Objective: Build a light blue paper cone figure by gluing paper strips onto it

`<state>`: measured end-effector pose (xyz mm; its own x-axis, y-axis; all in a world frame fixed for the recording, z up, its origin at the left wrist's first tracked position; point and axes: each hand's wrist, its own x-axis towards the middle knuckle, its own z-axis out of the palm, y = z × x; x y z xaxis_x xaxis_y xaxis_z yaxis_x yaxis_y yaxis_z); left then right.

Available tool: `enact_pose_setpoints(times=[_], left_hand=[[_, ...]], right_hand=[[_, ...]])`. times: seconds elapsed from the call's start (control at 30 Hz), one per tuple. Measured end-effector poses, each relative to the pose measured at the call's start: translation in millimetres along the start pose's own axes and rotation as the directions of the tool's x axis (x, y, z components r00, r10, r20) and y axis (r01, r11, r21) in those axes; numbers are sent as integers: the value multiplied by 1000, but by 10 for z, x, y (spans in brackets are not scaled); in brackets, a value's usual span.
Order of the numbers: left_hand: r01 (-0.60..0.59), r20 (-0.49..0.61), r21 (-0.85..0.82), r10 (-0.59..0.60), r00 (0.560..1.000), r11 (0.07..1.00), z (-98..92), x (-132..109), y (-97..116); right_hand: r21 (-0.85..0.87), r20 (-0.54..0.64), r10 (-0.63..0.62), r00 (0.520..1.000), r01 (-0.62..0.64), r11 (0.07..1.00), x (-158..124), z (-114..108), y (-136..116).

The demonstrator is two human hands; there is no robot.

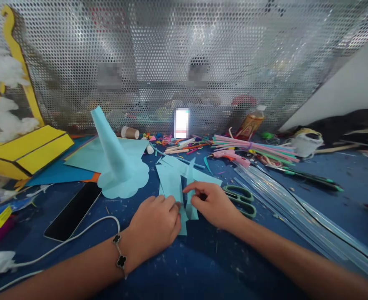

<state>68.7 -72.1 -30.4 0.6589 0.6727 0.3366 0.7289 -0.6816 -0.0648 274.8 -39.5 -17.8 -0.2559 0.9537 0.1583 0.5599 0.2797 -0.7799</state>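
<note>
My left hand (155, 221) is closed, its curled fingers pressing on the lower end of a light blue paper piece (171, 177). Beside it, my right hand (213, 203) has its index finger bent toward the paper's edge and its other fingers curled. A narrow light blue paper strip (190, 171) rises from under those fingers, and its lower part spreads flat on the table. Another light blue paper piece (202, 172) lies behind. Green-handled scissors (240, 196) rest just right of my right hand. To the left stands a light blue paper cone on a scalloped base (110, 150).
A black phone (74, 210) and white cable (86, 228) lie left. A pink glue gun (232, 157), pipe cleaners (255, 146), clear plastic sticks (284, 208) and a drink bottle (251, 123) are right. A perforated metal panel (165, 50) closes off the back; a yellow structure (30, 150) stands left.
</note>
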Motion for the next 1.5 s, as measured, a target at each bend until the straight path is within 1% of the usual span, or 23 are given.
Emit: enact_pose_setpoints(times=[0.07, 0.13, 0.23, 0.27, 0.3, 0.33, 0.37, 0.43, 0.5, 0.57, 0.63, 0.7, 0.77, 0.83, 0.9, 1.0, 1.07, 1.13, 1.2, 1.27, 1.33, 1.4, 1.5], left_hand=[[13, 21, -11, -13, 1000, 1000, -17, -3, 8], [33, 53, -31, -31, 998, 999, -39, -10, 18], [50, 93, -69, -43, 995, 996, -75, -13, 27], [49, 101, -80, -41, 994, 996, -85, -10, 26], [48, 104, -88, -39, 994, 995, -93, -5, 24], [44, 102, -93, -35, 994, 995, -97, 0, 20], [38, 94, -92, -29, 995, 995, -98, 5, 15], [7, 53, -66, -3, 999, 998, -89, 10, 1], [-40, 0, -26, 40, 999, 999, -72, 3, -14], [-83, -48, 3, 83, 995, 997, -53, -12, -32], [-116, -88, 17, 117, 989, 993, -39, -29, -53], [-146, -130, 27, 149, 980, 989, -34, -41, -76], [-168, -161, 26, 170, 972, 985, -34, -47, -98], [-168, -168, -1, 166, 972, 986, -35, -48, -116], [-149, -159, -40, 140, 977, 988, -33, -47, -130], [-93, -165, -101, 75, 983, 991, -33, -43, -157], [-63, -191, -152, 33, 981, 986, -44, -39, -192], [-25, -214, -209, -21, 977, 978, -61, -33, -243], [38, -213, -250, -93, 973, 968, -78, -22, -301], [123, -162, -271, -171, 972, 955, -85, -6, -351], [185, -83, -282, -216, 973, 942, -74, 11, -379], [208, -3, -289, -218, 976, 935, -48, 24, -384], [197, 53, -282, -190, 980, 939, -5, 25, -370]], right_hand=[[25, -52, -27, 998, 28, 999, -7, -39, -8], [36, -145, -67, 987, 72, 997, -7, -105, -32], [56, -323, -103, 941, 127, 990, 7, -233, -80], [76, -363, -104, 926, 141, 987, 13, -268, -93], [111, -376, -96, 922, 148, 983, 20, -293, -102], [165, -356, -81, 931, 148, 975, 27, -303, -106], [231, -301, -61, 952, 135, 964, 33, -299, -107], [359, -118, -28, 993, 69, 931, 42, -250, -99], [396, 62, -37, 997, 9, 918, 48, -181, -89], [319, 177, -76, 981, 16, 948, 45, -135, -89], [203, 263, -125, 957, 72, 977, 32, -139, -108], [110, 369, -173, 913, 141, 984, 6, -180, -140], [35, 442, -238, 865, 248, 968, -22, -220, -170], [-48, 446, -307, 841, 365, 930, -42, -224, -180], [-118, 413, -358, 838, 438, 891, -44, -188, -160], [-182, 389, -405, 828, 500, 847, -25, -120, -89], [-226, 380, -436, 816, 539, 811, -12, -105, -45], [-265, 388, -450, 805, 565, 781, -8, -120, -25], [-294, 422, -444, 790, 583, 758, -6, -151, -31], [-318, 459, -438, 773, 603, 731, 1, -181, -49], [-333, 481, -449, 753, 630, 701, 18, -196, -64], [-342, 496, -475, 727, 666, 663, 39, -189, -63], [-376, 494, -505, 708, 697, 610, 63, -147, -43]])
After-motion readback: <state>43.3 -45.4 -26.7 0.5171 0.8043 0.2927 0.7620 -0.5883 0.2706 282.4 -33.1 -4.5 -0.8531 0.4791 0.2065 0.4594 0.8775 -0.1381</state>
